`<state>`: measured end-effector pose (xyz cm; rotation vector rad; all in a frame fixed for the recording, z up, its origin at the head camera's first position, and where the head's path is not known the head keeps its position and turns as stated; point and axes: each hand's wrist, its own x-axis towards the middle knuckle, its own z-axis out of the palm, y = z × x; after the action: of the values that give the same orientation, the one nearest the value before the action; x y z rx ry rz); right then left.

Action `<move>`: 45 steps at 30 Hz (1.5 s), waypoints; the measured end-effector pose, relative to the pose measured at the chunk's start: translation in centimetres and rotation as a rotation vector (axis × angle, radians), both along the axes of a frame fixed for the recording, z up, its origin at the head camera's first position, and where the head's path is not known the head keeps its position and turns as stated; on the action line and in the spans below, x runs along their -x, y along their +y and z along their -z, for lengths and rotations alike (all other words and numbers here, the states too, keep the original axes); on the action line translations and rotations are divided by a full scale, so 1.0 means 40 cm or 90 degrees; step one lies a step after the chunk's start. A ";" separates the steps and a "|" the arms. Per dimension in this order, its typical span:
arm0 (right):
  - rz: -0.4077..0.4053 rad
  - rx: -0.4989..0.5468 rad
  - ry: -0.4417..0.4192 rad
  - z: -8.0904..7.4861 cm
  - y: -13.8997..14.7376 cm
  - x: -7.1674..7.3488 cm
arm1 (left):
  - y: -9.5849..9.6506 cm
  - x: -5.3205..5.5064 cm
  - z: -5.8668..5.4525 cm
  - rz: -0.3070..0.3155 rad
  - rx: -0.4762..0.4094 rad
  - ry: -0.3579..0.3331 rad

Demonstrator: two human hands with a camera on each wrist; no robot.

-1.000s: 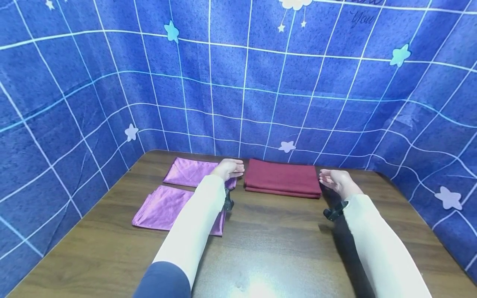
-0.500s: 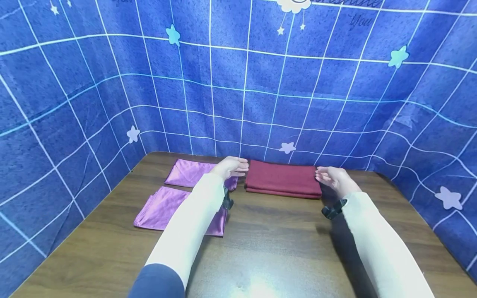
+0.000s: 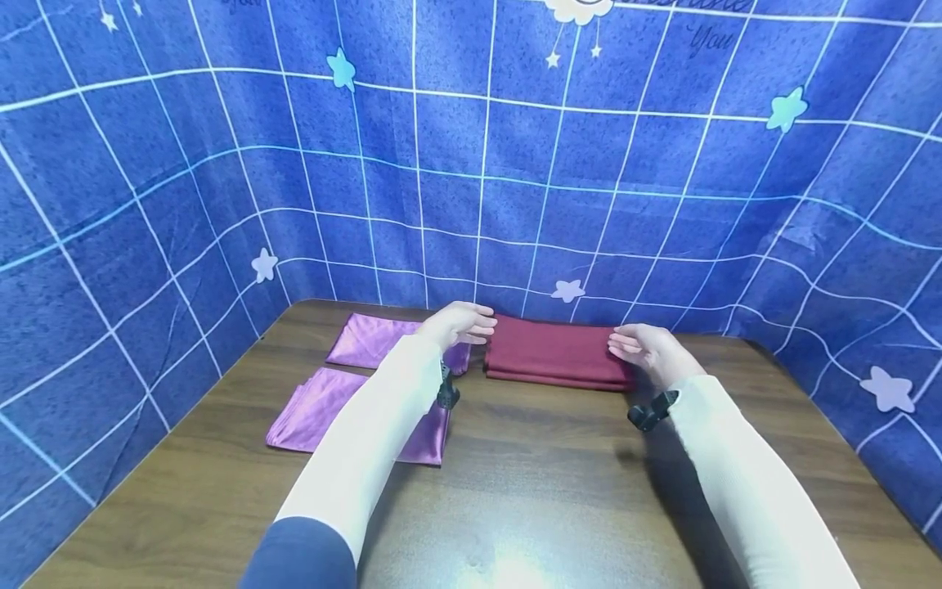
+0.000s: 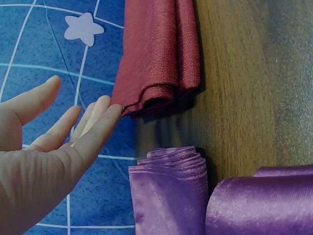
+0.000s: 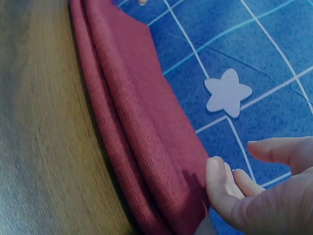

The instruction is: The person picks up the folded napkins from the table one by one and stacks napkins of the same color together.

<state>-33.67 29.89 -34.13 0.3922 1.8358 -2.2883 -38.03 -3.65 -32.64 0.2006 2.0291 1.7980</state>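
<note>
The left hand (image 3: pixel 458 322) is by the left end of the red cloth (image 3: pixel 553 352), the right hand (image 3: pixel 653 352) by its right end; they are apart, fingers loosely stretched.

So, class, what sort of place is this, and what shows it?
Probably a small curtained-off work area indoors: a brown table, a blue curtain behind it and along both sides, and a red cloth and purple cloths lying folded on top.
</note>
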 end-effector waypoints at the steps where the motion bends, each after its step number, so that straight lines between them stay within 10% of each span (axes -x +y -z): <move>1: -0.002 -0.004 0.000 -0.001 -0.004 0.001 | -0.001 -0.001 -0.001 0.003 -0.003 0.001; 20: -0.092 -0.139 -0.010 -0.010 -0.096 -0.011 | -0.043 -0.015 -0.005 0.014 0.029 0.013; 45: -0.137 -0.078 -0.020 0.012 -0.188 -0.011 | -0.161 0.005 0.003 0.043 0.093 -0.001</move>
<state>-33.23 22.37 -34.60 0.2328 1.9062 -2.0250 -38.22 -10.08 -32.75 0.2209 2.1163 1.6028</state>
